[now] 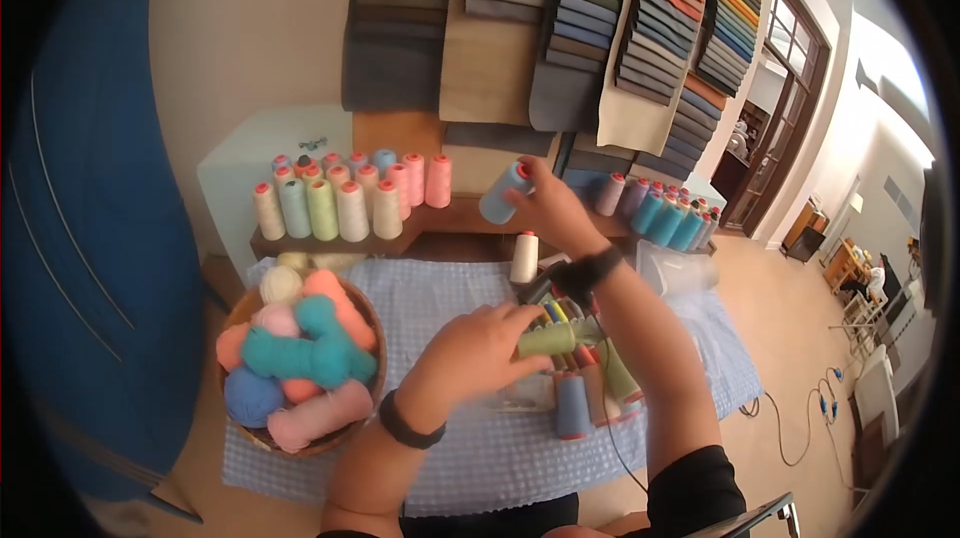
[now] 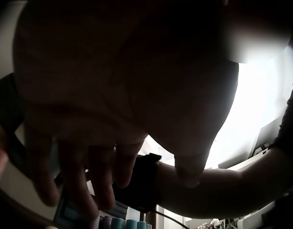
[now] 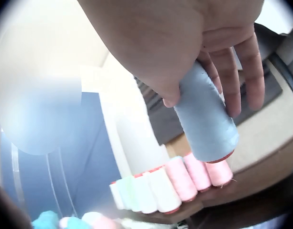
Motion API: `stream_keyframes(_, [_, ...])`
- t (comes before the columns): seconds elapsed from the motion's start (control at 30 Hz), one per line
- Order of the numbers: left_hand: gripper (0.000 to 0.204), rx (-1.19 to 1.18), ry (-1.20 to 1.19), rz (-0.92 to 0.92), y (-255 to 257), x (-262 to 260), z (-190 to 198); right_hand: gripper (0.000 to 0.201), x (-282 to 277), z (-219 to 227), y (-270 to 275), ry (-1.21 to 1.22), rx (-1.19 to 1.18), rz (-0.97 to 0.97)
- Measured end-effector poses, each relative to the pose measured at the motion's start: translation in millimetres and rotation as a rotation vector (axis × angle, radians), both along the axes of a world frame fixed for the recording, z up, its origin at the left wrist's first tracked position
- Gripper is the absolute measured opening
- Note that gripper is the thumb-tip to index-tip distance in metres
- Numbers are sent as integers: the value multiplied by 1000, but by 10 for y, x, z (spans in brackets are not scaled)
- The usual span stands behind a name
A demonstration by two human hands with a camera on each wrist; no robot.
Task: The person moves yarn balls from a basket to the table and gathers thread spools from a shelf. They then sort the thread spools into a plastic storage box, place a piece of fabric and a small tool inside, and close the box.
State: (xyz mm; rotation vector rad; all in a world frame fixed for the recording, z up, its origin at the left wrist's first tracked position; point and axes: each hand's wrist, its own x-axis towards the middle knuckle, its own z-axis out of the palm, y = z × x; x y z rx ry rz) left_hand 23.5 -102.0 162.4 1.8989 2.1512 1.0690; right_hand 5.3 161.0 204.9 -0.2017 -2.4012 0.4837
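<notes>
My right hand (image 1: 553,210) grips a light blue cone of thread (image 1: 501,196) near its top, holding it tilted in front of the wooden shelf. In the right wrist view that blue thread cone (image 3: 206,119) hangs below the thumb and fingers. My left hand (image 1: 487,350) hovers over the cloth, fingers apart, beside a green thread cone (image 1: 546,341) that it overlaps in the head view. Seen from the left wrist, the fingers (image 2: 77,181) are dark and loosely extended with nothing between them. A cream thread cone (image 1: 524,258) stands below the right hand.
Pink, cream and green thread cones (image 1: 350,211) line the shelf's left side; teal ones (image 1: 665,218) stand right. A basket (image 1: 378,323) of yarn sits on the checked cloth (image 1: 420,288). More cones, one blue (image 1: 572,408), lie near my forearms. A thin cable (image 1: 612,438) crosses there.
</notes>
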Motion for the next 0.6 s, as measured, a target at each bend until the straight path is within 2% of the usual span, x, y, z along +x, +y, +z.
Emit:
stream_keyframes(0.27, [63, -93, 33, -1, -13, -20, 15, 50, -997, -596, 499, -145, 21, -129])
stream_keyframes(0.37, [62, -34, 65, -13, -16, -27, -44, 49, -1207, -758, 681, -140, 32, -135])
stream_keyframes(0.47, [60, -50, 33, -44, -22, -36, -25, 47, -1407, -846, 812, -85, -9, -114])
stream_keyframes(0.6, [60, -69, 37, -35, -19, 14, 43, 44, -1665, -821, 798, -157, -55, -169])
